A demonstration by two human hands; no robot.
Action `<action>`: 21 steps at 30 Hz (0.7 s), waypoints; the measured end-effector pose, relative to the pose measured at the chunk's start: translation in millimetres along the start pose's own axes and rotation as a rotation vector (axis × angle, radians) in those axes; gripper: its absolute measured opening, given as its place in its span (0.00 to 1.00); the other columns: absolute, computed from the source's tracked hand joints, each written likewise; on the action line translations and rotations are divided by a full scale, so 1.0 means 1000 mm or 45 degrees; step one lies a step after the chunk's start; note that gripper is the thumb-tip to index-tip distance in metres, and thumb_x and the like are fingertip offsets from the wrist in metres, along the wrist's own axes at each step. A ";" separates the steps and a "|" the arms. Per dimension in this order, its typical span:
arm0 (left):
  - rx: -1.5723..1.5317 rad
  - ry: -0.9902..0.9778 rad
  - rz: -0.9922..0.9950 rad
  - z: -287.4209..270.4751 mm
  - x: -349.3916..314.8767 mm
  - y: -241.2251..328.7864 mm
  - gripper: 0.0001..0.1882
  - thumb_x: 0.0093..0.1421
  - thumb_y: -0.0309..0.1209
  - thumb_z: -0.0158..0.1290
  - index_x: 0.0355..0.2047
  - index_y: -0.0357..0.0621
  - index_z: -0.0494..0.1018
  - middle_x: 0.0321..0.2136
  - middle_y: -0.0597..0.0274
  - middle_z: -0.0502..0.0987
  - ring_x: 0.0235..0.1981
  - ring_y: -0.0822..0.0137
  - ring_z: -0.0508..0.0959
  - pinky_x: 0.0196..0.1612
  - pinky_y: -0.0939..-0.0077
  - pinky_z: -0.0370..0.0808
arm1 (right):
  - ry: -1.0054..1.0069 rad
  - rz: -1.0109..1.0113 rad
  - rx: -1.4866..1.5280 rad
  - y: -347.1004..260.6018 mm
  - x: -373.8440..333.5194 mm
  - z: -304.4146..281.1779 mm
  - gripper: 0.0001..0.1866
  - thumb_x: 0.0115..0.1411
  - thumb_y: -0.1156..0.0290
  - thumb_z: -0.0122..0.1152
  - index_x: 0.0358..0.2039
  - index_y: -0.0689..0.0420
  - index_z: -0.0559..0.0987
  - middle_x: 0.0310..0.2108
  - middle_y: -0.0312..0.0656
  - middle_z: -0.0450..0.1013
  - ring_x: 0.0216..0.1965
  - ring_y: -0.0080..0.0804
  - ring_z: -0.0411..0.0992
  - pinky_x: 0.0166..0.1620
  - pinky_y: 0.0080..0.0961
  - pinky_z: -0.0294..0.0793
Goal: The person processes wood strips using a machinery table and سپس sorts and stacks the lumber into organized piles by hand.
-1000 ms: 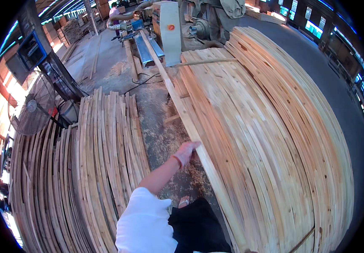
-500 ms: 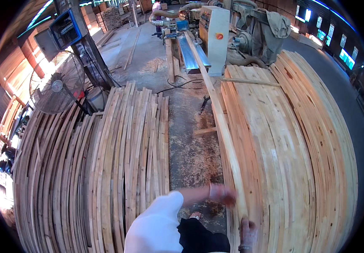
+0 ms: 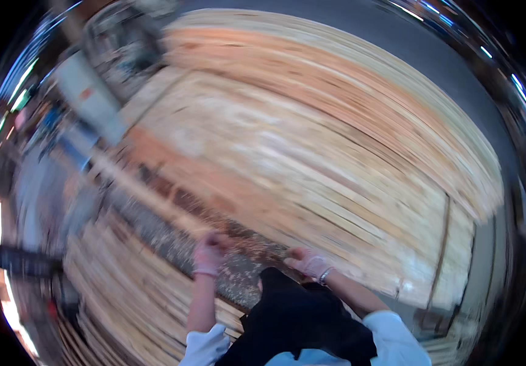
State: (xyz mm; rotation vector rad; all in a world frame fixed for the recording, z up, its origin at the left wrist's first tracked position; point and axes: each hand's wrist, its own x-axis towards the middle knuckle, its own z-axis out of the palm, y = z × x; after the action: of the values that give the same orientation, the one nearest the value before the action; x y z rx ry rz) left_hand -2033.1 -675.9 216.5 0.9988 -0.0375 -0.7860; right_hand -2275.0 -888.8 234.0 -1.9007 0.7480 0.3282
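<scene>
The whole view is smeared by motion. My left hand (image 3: 210, 251) is closed around the near end of a long thin wooden strip (image 3: 147, 196), which runs up and to the left over the sawdust floor. My right hand (image 3: 306, 263), with a bracelet on its wrist, lies against the near edge of a big stack of pale planks (image 3: 311, 152). Blur hides whether its fingers grip anything.
A lower pile of thin wooden strips (image 3: 128, 293) lies at the lower left. Between the two piles runs a strip of sawdust-covered floor (image 3: 214, 244). A sawing machine with a grey panel (image 3: 89, 100) stands at the upper left. Dark floor curves past the stack's far side.
The view has swung sharply to the right, so the big plank stack now fills the frame. My right hand has come forward to the stack's edge. My left hand still holds the long strip.
</scene>
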 end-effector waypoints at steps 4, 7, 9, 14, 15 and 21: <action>-0.518 0.302 0.028 -0.020 0.053 0.017 0.11 0.57 0.42 0.53 0.29 0.49 0.74 0.25 0.65 0.77 0.28 0.64 0.75 0.35 0.64 0.73 | 0.046 0.181 0.037 0.106 -0.060 -0.036 0.29 0.54 0.45 0.54 0.48 0.54 0.75 0.43 0.47 0.75 0.46 0.41 0.72 0.50 0.32 0.68; -0.559 0.417 0.067 0.019 0.069 -0.003 0.11 0.59 0.43 0.51 0.33 0.52 0.74 0.30 0.68 0.79 0.31 0.64 0.76 0.39 0.63 0.74 | 0.224 0.292 0.248 0.156 -0.096 -0.076 0.27 0.56 0.46 0.55 0.46 0.55 0.76 0.39 0.43 0.76 0.39 0.35 0.73 0.45 0.30 0.71; -0.480 0.399 -0.053 0.056 0.069 -0.026 0.10 0.59 0.43 0.51 0.34 0.53 0.74 0.32 0.68 0.79 0.32 0.65 0.76 0.41 0.62 0.74 | 0.388 0.390 0.530 0.210 -0.094 -0.086 0.27 0.56 0.48 0.57 0.46 0.58 0.76 0.37 0.42 0.76 0.35 0.32 0.73 0.42 0.28 0.72; -0.427 0.240 -0.486 0.145 0.078 -0.144 0.09 0.58 0.42 0.52 0.31 0.52 0.75 0.31 0.69 0.78 0.31 0.66 0.77 0.43 0.57 0.75 | 0.582 0.348 1.388 0.275 -0.077 -0.173 0.19 0.59 0.53 0.57 0.42 0.54 0.76 0.33 0.36 0.76 0.37 0.27 0.74 0.41 0.29 0.75; -0.438 0.072 -0.574 0.154 0.083 -0.169 0.09 0.57 0.42 0.52 0.31 0.52 0.75 0.30 0.70 0.78 0.31 0.66 0.77 0.43 0.56 0.76 | 0.549 0.204 1.685 0.281 -0.075 -0.197 0.18 0.59 0.52 0.55 0.41 0.53 0.77 0.33 0.36 0.76 0.37 0.29 0.74 0.42 0.32 0.74; -0.184 0.187 -0.780 0.305 0.065 -0.211 0.10 0.57 0.41 0.50 0.28 0.51 0.73 0.26 0.73 0.74 0.27 0.68 0.75 0.38 0.62 0.77 | 0.615 -0.588 2.555 0.354 -0.008 -0.327 0.28 0.54 0.47 0.60 0.50 0.51 0.70 0.41 0.42 0.72 0.37 0.38 0.72 0.45 0.40 0.71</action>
State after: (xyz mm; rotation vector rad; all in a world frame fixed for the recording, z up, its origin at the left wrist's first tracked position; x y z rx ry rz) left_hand -2219.6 -1002.4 206.7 0.9335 0.4655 -1.2488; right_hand -2538.0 -1278.0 126.8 -0.1084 0.4538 -0.9297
